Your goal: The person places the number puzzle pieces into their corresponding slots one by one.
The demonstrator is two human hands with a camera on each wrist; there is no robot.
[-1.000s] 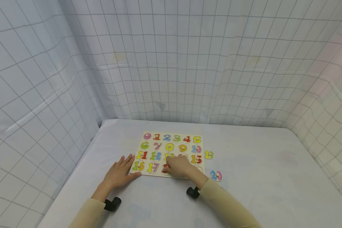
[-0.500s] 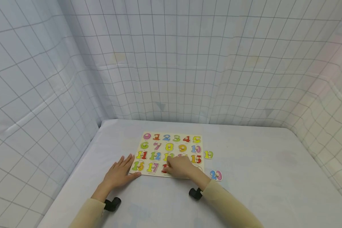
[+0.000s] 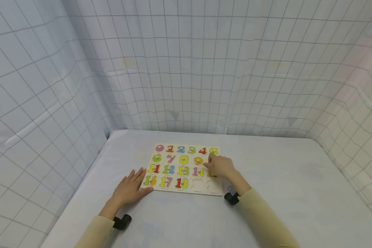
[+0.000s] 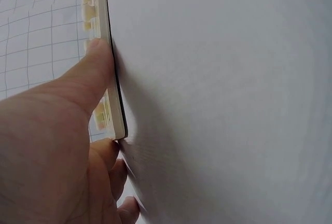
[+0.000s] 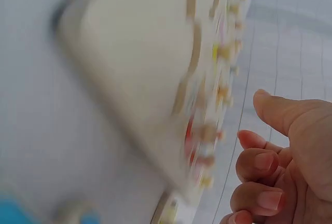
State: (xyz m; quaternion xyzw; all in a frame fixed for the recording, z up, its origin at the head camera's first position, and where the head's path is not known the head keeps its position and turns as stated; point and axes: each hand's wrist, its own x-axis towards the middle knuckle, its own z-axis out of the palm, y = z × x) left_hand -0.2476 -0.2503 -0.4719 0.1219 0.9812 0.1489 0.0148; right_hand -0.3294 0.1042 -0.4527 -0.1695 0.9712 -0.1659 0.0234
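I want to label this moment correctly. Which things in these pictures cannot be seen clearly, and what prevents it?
- Head view: the right hand covers the pieces at the right end of the puzzle board.
- Head view: the blue piece on the table is mostly behind the right wrist; its number is unreadable.
- Right wrist view: the board is motion-blurred; no number is readable.
- Left wrist view: the left hand rests at the board's edge; the board's face is not visible.

The puzzle board (image 3: 186, 167) is lying mid-tabletop (image 3: 282, 193); the left hand (image 3: 128, 188) is resting at its near-left corner, the right hand (image 3: 220, 166) hovering over its right side.
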